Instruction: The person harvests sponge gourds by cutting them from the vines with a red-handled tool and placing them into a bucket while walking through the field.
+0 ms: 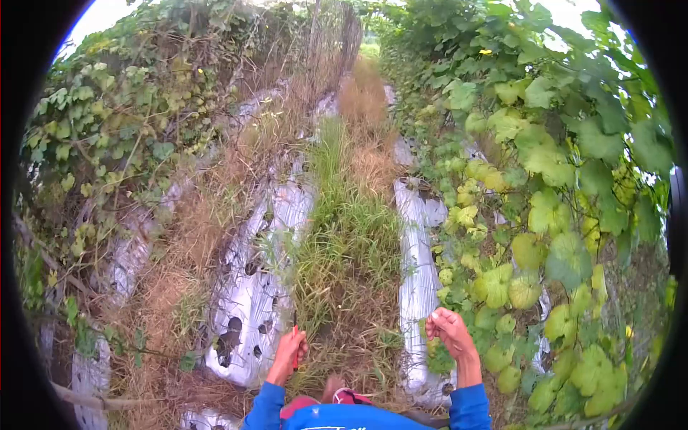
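Note:
My left hand (288,352) is closed around a slim red-handled tool (295,347), with a thin dark tip pointing up and away from me. Its exact kind is too small to tell. On the other side, my right hand (451,334) is raised with fingers curled together, beside the leafy vines (494,283) on the right. Whatever lies between those fingers, if anything, does not show. The nearest leaves are green and yellowing, close to the right hand's fingers.
Grassy ground (344,265) runs ahead between silvery plastic mulch strips, a holed one on the left (247,322) and another on the right (417,265). Denser vines (115,136) climb along the far left. Dry straw (179,279) covers the soil between rows.

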